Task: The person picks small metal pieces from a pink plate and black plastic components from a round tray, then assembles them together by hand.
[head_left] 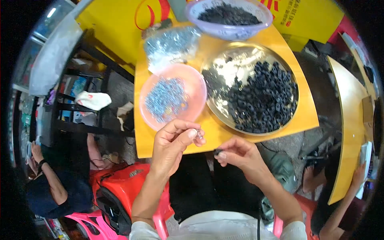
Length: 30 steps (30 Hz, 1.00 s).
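Note:
My left hand (171, 146) is raised just in front of the pink bowl (182, 71), its thumb and fingers closed on a small silvery metal part (199, 135). The part is too small to tell its exact kind. Similar shiny bluish-silver pieces (165, 99) lie heaped in that bowl. To the right, over the table's near edge, my right hand (242, 158) pinches a small black part (217, 152). It resembles the short black cylindrical pieces (260, 98) spread in the round metal tray (225, 60). The two hands are a little apart, with the held parts not touching.
A clear plastic bag of small pieces (172, 42) lies behind the pink bowl on the yellow table (306, 110). At the back stands a pale purple basin (224, 33) of black pieces. People sit at both sides; a red bag (128, 178) is left of my lap.

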### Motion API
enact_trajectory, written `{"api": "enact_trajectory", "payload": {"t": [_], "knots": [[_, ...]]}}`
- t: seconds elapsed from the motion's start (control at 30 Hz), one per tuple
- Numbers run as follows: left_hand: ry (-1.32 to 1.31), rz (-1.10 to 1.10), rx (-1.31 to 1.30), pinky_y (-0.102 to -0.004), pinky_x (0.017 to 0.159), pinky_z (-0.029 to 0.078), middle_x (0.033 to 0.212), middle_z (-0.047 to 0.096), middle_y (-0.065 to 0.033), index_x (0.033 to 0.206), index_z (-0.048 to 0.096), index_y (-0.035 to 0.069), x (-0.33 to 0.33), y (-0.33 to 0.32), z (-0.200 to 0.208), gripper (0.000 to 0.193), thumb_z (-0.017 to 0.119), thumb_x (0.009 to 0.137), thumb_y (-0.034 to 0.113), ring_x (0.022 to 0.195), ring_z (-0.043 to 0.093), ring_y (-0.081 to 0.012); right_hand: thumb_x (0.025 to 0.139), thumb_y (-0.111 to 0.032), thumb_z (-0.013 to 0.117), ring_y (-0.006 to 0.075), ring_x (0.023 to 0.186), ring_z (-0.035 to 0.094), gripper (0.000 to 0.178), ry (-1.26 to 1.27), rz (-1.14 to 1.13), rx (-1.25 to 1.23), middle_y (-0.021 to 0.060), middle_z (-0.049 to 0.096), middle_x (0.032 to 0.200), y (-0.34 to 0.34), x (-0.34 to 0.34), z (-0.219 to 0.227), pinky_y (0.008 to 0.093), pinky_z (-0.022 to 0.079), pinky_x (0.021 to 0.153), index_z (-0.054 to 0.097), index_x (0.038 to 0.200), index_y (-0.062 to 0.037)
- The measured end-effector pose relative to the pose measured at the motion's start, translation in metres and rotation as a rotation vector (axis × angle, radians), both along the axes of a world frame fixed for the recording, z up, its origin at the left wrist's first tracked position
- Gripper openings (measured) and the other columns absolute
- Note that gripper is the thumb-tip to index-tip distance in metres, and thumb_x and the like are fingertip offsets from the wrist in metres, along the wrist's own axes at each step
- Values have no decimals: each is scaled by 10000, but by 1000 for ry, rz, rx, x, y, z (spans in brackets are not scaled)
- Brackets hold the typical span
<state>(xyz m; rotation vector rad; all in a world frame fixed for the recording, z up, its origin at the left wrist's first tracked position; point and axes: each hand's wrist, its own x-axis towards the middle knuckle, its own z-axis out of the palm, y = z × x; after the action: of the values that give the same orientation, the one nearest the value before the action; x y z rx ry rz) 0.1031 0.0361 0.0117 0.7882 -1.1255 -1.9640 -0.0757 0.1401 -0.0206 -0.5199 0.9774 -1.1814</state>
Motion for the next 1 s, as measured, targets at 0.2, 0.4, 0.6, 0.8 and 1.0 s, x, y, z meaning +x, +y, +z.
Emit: {"api": "enact_trajectory", "payload": {"t": [0.2,0.4,0.6,0.8,1.0], "knots": [[-48,40,-137,-278,723,527,898,649,-131,976,585,-30,-2,26,-4,118,600,867,14,775,644,-171,880,-129,621,92,795,595,179,-76,-39,-56,54,641,911,5,5,4,225,487,695,591,1014,-14],[-77,39,-247,-250,741,510,920,636,-109,955,578,-27,-3,37,-11,117,612,844,-41,804,622,-130,878,-140,628,94,805,592,188,-115,-42,-95,59,640,934,9,7,2,231,487,701,589,1016,-18],[-65,39,-266,-242,739,503,912,627,-95,943,574,-21,-3,41,-14,100,601,851,-48,808,614,-122,875,-139,630,96,798,590,185,-99,-43,-106,53,634,911,10,8,4,235,486,702,588,1012,-21],[-64,25,-325,-244,742,498,935,626,-102,958,579,-27,-3,40,-15,121,607,843,-53,829,612,-128,869,-140,637,93,770,586,178,-82,-48,-92,44,637,891,10,8,3,231,484,694,591,998,-26],[-245,47,-646,-270,740,489,931,633,-112,930,638,-18,0,38,-18,155,662,785,-64,849,619,-180,865,-116,639,92,757,588,161,-66,-35,-118,58,648,893,7,9,4,232,481,679,597,987,-20]]}}
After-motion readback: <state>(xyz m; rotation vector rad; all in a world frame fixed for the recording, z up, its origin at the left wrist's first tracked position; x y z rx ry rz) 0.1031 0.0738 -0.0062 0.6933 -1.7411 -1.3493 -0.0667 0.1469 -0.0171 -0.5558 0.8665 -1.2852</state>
